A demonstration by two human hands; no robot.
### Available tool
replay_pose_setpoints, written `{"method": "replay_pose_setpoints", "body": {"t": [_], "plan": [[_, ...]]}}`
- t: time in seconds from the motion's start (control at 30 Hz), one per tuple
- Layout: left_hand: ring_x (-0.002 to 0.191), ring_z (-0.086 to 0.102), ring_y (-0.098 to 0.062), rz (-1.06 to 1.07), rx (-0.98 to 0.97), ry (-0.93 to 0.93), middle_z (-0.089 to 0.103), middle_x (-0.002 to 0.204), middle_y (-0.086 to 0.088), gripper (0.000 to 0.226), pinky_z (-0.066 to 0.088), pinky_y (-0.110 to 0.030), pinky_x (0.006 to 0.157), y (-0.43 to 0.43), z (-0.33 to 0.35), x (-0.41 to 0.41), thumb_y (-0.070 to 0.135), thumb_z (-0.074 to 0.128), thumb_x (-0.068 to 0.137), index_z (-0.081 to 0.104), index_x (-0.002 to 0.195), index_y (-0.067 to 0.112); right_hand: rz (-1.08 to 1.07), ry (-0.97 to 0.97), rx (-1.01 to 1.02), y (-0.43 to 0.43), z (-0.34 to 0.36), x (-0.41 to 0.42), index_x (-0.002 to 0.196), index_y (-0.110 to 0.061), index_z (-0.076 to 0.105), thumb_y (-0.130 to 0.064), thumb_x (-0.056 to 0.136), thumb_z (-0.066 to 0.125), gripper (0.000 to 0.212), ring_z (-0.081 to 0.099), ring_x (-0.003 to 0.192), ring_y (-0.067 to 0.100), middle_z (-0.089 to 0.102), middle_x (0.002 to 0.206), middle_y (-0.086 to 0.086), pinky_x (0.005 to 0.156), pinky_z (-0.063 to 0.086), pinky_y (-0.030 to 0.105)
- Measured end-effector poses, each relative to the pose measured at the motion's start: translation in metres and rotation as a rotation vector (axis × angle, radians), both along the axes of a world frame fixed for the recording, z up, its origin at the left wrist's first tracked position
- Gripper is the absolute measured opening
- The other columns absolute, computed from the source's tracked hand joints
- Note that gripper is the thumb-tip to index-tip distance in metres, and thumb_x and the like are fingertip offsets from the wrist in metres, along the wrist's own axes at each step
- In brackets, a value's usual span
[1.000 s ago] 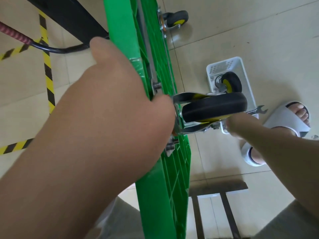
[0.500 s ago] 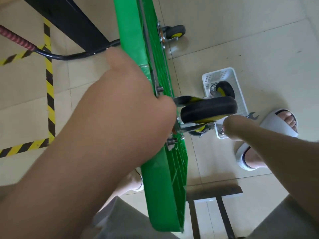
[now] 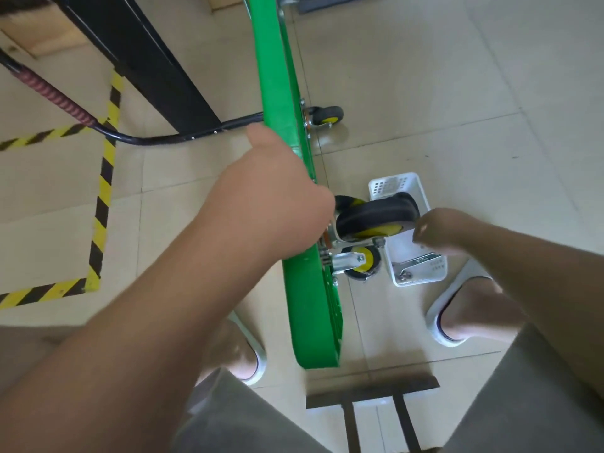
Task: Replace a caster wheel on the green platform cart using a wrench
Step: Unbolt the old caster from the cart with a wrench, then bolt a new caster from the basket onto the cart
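Observation:
The green platform cart (image 3: 304, 315) stands on its long edge on the tiled floor. My left hand (image 3: 274, 204) grips its upper edge, fingers curled round to the underside beside a black caster wheel (image 3: 376, 214) with a yellow hub. A second caster (image 3: 362, 263) sits just below it, and a third (image 3: 327, 116) is farther along the cart. My right hand (image 3: 441, 230) hovers over a white basket (image 3: 392, 186), fingers curled on one end of a silver wrench (image 3: 418, 261), whose other end rests in the basket. Blur hides the exact grip.
My feet in white slippers (image 3: 457, 325) (image 3: 251, 358) flank the cart. The cart's black handle (image 3: 163, 138) lies on the floor to the left, by a black table leg (image 3: 147, 60) and yellow-black floor tape (image 3: 101, 207). A dark metal frame (image 3: 369, 390) lies near me.
The view has pulled back and up. My right hand has moved from behind the caster to above the white basket, with the wrench now down in it. My left hand keeps its hold.

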State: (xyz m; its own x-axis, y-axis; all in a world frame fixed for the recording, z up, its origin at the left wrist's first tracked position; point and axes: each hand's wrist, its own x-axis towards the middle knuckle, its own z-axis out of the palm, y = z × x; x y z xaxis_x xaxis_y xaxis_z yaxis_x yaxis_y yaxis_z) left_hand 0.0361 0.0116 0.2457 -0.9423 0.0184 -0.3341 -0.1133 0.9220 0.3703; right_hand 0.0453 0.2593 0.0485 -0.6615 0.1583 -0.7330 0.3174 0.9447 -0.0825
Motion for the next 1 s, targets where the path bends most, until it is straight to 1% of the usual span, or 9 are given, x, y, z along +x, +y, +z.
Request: {"method": "replay_pose_setpoints", "body": {"t": [0.1, 0.2, 0.3, 0.4, 0.5, 0.6, 0.67, 0.77, 1.0], "plan": [[0.064, 0.051, -0.02, 0.021, 0.048, -0.025, 0.05, 0.079, -0.005, 0.039, 0.027, -0.032, 0.047, 0.0, 0.004, 0.001, 0.022, 0.061, 0.094, 0.031, 0.116, 0.011, -0.122, 0.055, -0.149, -0.002, 0.035, -0.008, 0.086, -0.019, 0.061, -0.018, 0.102, 0.052, 0.018, 0.064, 0.078, 0.019, 0.062, 0.081, -0.002, 0.061, 0.048, 0.024], [0.068, 0.052, -0.018, 0.013, 0.043, -0.033, 0.053, 0.083, -0.005, 0.043, 0.029, -0.032, 0.048, 0.002, 0.009, 0.002, 0.021, 0.06, 0.094, 0.032, 0.124, 0.008, -0.238, 0.187, -0.362, -0.009, 0.065, -0.013, 0.088, -0.012, 0.066, -0.028, 0.107, 0.044, 0.034, 0.062, 0.064, 0.016, 0.067, 0.074, 0.001, 0.056, 0.049, 0.026], [0.066, 0.051, -0.021, 0.017, 0.038, -0.044, 0.055, 0.089, -0.008, 0.051, 0.028, -0.033, 0.046, 0.003, 0.01, 0.003, 0.021, 0.059, 0.094, 0.029, 0.132, 0.003, -0.265, 0.294, -0.55, -0.023, 0.094, -0.017, 0.096, -0.011, 0.073, -0.046, 0.107, 0.042, 0.048, 0.068, 0.076, 0.022, 0.073, 0.085, 0.005, 0.074, 0.06, 0.038], [0.064, 0.05, -0.02, 0.018, 0.04, -0.057, 0.052, 0.089, -0.009, 0.045, 0.029, -0.032, 0.043, 0.004, 0.011, 0.003, 0.02, 0.057, 0.095, 0.03, 0.128, 0.006, -0.181, 0.321, -0.602, -0.037, 0.127, -0.016, 0.102, -0.016, 0.074, -0.053, 0.106, 0.036, 0.053, 0.069, 0.093, 0.02, 0.074, 0.1, 0.002, 0.09, 0.057, 0.042], [0.059, 0.047, -0.018, 0.017, 0.032, -0.07, 0.05, 0.085, -0.008, 0.043, 0.028, -0.027, 0.035, 0.004, 0.012, 0.004, 0.019, 0.057, 0.096, 0.03, 0.127, 0.005, -0.037, 0.358, -0.582, -0.045, 0.151, -0.01, 0.107, -0.025, 0.073, -0.062, 0.102, 0.035, 0.052, 0.069, 0.1, 0.017, 0.073, 0.105, -0.008, 0.095, 0.055, 0.042], [0.064, 0.052, -0.019, 0.027, 0.045, -0.068, 0.055, 0.097, -0.011, 0.041, 0.03, -0.029, 0.04, 0.005, 0.012, 0.004, 0.02, 0.057, 0.096, 0.029, 0.124, 0.008, 0.089, 0.325, -0.557, -0.053, 0.169, 0.0, 0.109, -0.042, 0.066, -0.08, 0.079, 0.048, 0.052, 0.072, 0.097, 0.02, 0.071, 0.106, -0.014, 0.086, 0.06, 0.05], [0.068, 0.054, -0.022, 0.022, 0.041, -0.068, 0.058, 0.101, -0.013, 0.042, 0.03, -0.032, 0.043, 0.004, 0.012, 0.003, 0.021, 0.057, 0.096, 0.03, 0.124, 0.008, 0.229, 0.28, -0.543, -0.059, 0.173, 0.007, 0.114, -0.043, 0.062, -0.072, 0.073, 0.063, 0.05, 0.07, 0.095, 0.012, 0.071, 0.107, -0.014, 0.083, 0.061, 0.044], [0.074, 0.058, -0.028, 0.022, 0.038, -0.066, 0.057, 0.099, -0.011, 0.041, 0.03, -0.031, 0.045, 0.003, 0.01, 0.002, 0.023, 0.058, 0.095, 0.03, 0.123, 0.01, 0.409, 0.337, -0.465, -0.07, 0.166, 0.013, 0.124, -0.033, 0.056, -0.053, 0.072, 0.08, 0.061, 0.067, 0.095, 0.014, 0.07, 0.109, -0.01, 0.085, 0.057, 0.041], [0.089, 0.065, -0.037, 0.022, 0.023, -0.033, 0.059, 0.092, -0.009, 0.04, 0.035, -0.035, 0.052, 0.003, 0.007, 0.001, 0.025, 0.06, 0.091, 0.031, 0.116, 0.011, 0.488, 0.53, -0.383, -0.078, 0.145, 0.013, 0.118, -0.025, 0.055, -0.03, 0.074, 0.078, 0.05, 0.063, 0.085, 0.023, 0.068, 0.1, -0.003, 0.073, 0.055, 0.04]]}}
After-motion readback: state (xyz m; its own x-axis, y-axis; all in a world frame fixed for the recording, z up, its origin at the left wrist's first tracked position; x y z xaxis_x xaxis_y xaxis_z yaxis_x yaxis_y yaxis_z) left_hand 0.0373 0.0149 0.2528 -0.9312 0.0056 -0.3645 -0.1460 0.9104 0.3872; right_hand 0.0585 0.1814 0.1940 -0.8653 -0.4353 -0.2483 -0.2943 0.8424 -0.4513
